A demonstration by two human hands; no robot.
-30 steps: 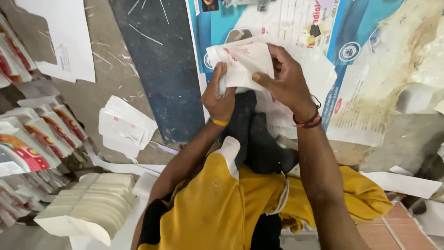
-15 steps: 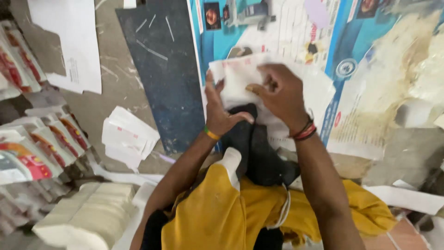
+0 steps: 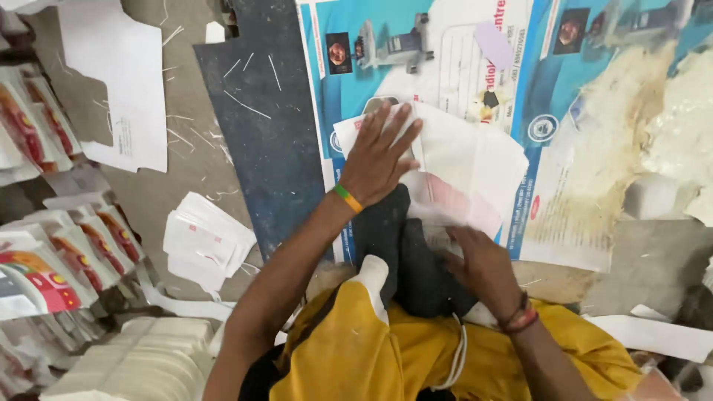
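Note:
My left hand (image 3: pixel 377 157) lies flat, fingers spread, pressing on a stack of white paper sheets (image 3: pixel 475 167) that rests on a blue printed poster (image 3: pixel 445 67) on the floor. My right hand (image 3: pixel 481 269) sits lower, near my lap, touching the near edge of the same sheets beside a dark cloth (image 3: pixel 405 256). A green and orange band is on my left wrist, red threads on my right. My yellow garment (image 3: pixel 386 356) fills the bottom of the view.
A dark mat (image 3: pixel 260 126) lies left of the poster. A small pile of white paper pieces (image 3: pixel 204 241) sits on the floor at left, with printed red-and-white packets (image 3: pixel 59 252) and a folded white stack (image 3: pixel 134 364) beyond. A large white sheet (image 3: pixel 122 82) lies upper left.
Both hands held the white sheets up a second ago. Now the sheets lie on the poster, my left hand flattened on them and my right hand drawn back toward my lap.

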